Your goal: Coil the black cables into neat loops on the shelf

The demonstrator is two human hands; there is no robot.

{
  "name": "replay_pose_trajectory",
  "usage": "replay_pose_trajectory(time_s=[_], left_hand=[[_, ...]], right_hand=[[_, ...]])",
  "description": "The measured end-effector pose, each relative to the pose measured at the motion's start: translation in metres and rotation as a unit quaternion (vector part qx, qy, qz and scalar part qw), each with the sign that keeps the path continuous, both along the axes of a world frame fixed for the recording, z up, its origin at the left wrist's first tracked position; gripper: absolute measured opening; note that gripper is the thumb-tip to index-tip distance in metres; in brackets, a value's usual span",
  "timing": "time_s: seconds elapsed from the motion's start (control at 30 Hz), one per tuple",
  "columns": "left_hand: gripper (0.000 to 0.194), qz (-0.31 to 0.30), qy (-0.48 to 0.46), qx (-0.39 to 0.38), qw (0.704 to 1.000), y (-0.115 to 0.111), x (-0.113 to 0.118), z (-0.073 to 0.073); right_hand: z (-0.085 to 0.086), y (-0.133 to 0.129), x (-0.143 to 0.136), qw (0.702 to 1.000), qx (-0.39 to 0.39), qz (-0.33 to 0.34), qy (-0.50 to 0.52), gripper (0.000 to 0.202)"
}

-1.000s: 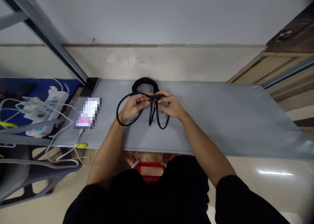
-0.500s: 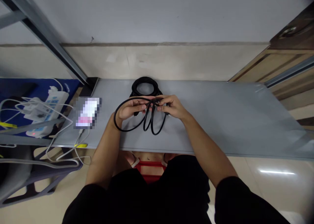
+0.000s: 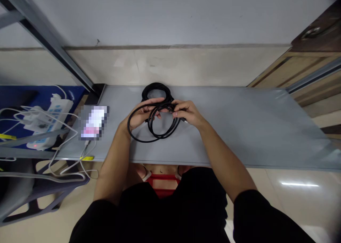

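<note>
A black cable (image 3: 144,141) hangs in loose loops between my hands, above the grey table. My left hand (image 3: 142,113) is at the left side of the loops, its fingers wrapped round part of the cable. On the right, my right hand (image 3: 188,112) pinches the strands between thumb and fingers, and a cable end with a light tip pokes out below it. Just behind both hands, a thicker coil of black cable (image 3: 156,86) lies on the table.
The grey table (image 3: 247,129) runs along the wall. To the left are a phone (image 3: 94,122) with a blurred screen, white charging cords, a white power strip (image 3: 50,124) and a metal frame post (image 3: 57,53). A red stool (image 3: 163,192) shows below.
The hanging strands have been drawn into rounder, more overlapping loops. My left fingers have spread a little upward and right, and my right hand has shifted slightly.
</note>
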State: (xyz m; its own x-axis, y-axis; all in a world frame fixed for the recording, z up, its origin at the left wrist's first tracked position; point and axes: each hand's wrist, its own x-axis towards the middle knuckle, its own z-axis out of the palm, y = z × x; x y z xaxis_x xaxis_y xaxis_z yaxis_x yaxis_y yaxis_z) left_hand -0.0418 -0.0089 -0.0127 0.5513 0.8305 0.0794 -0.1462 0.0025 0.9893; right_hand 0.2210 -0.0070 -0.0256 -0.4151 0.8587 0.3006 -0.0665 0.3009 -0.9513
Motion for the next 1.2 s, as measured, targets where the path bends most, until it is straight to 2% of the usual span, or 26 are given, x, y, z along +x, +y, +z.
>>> replay_pose_trajectory(time_s=[0.13, 0.23, 0.33, 0.57, 0.7, 0.83, 0.9, 1.0, 1.1, 1.2], left_hand=[[0.065, 0.06, 0.014, -0.001, 0.998, 0.003, -0.005, 0.001], [0.059, 0.136, -0.006, 0.013, 0.991, 0.008, -0.009, 0.001], [0.049, 0.21, -0.027, 0.019, 0.977, 0.015, -0.012, -0.002], [0.031, 0.336, -0.054, 0.067, 0.938, 0.027, -0.016, -0.009], [0.034, 0.346, -0.013, 0.1, 0.933, 0.027, -0.014, -0.012], [0.055, 0.33, 0.065, 0.138, 0.932, 0.019, -0.001, -0.018], [0.05, 0.329, 0.124, 0.181, 0.919, 0.017, 0.007, -0.022], [0.039, 0.32, 0.199, 0.223, 0.899, 0.017, 0.014, -0.031], [0.027, 0.306, 0.206, 0.223, 0.902, 0.02, 0.017, -0.041], [0.024, 0.311, 0.188, 0.216, 0.906, 0.021, 0.02, -0.043]], right_hand=[[0.003, 0.001, 0.005, 0.999, -0.017, -0.012, 0.05, 0.018], [0.005, 0.004, 0.01, 0.993, -0.031, -0.034, 0.111, 0.027], [0.007, 0.007, 0.015, 0.985, -0.056, -0.06, 0.15, 0.033], [0.005, 0.008, 0.023, 0.964, -0.11, -0.063, 0.234, 0.036], [0.006, 0.007, 0.023, 0.966, -0.13, -0.04, 0.221, 0.035], [0.005, 0.007, 0.018, 0.972, -0.14, 0.015, 0.187, 0.028], [0.002, 0.007, 0.015, 0.974, -0.148, 0.032, 0.166, 0.026], [-0.004, 0.008, 0.009, 0.978, -0.154, 0.016, 0.143, 0.029], [-0.011, 0.011, 0.002, 0.982, -0.139, -0.021, 0.124, 0.034], [-0.018, 0.011, -0.007, 0.984, -0.129, -0.052, 0.111, 0.042]])
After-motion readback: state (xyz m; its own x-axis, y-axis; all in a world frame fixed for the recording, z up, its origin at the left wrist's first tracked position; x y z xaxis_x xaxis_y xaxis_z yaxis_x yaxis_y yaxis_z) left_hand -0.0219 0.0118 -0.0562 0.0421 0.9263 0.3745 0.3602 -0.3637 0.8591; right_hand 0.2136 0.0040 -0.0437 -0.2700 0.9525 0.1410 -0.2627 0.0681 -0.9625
